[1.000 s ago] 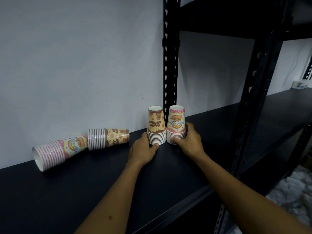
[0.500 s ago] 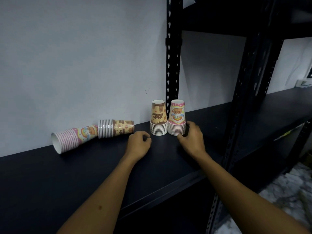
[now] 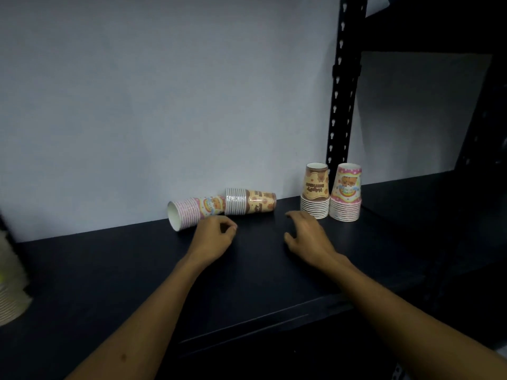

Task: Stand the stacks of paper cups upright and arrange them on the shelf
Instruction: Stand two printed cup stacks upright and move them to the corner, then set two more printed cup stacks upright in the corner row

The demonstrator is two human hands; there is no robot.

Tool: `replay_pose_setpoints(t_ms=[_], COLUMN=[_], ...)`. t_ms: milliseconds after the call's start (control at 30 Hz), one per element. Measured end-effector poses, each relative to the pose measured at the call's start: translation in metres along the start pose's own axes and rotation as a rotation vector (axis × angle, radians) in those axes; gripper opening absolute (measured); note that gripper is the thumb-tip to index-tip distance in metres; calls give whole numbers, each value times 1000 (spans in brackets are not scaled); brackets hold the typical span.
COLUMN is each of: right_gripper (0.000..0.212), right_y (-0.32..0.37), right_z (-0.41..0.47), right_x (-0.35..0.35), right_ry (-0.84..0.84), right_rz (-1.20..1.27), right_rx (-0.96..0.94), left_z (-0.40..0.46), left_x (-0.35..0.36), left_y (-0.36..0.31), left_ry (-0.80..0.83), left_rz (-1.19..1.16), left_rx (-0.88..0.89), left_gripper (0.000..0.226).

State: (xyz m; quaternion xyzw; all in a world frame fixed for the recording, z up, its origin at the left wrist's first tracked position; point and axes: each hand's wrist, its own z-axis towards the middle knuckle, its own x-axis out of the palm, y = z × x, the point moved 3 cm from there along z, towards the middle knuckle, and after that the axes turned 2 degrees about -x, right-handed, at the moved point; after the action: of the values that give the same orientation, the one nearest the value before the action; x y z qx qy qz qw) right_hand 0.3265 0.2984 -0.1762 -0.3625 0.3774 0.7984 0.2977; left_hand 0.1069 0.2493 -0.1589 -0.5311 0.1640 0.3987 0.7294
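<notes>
Lying sideways along the wall, pink stack is pointing its mouth left. We are curling our left hand loosely, gripping nothing; our right hand is spreading empty fingers.

The upright brown cup stack near the shelf's back edge carries inverted lettering, too blurred to read for certain. The lying brown stack shows a large "H"; remaining letters are illegible.

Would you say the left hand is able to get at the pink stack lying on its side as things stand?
Probably yes: the left hand hovers just in front of the lying pink stack, holding nothing, with nothing between them.
</notes>
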Motion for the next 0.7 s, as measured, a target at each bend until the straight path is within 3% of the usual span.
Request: replay_pose_setpoints(t_ms=[233, 367, 500, 700], right_gripper=[51, 65, 80, 80], right_y=[6, 0, -7, -12], right_z=[55, 78, 95, 103], right_x=[32, 45, 54, 62], right_ry=[-91, -109, -72, 43], right_rz=[134, 195, 209, 174], right_rx=[80, 80, 31, 13], left_z=[24, 47, 66, 68], left_x=[-57, -63, -55, -44], left_y=[13, 28, 51, 74], left_ry=[-268, -222, -57, -88], left_rz=[108, 283, 440, 558], left_rx=[34, 66, -33, -23], left_gripper=[17, 34, 65, 71])
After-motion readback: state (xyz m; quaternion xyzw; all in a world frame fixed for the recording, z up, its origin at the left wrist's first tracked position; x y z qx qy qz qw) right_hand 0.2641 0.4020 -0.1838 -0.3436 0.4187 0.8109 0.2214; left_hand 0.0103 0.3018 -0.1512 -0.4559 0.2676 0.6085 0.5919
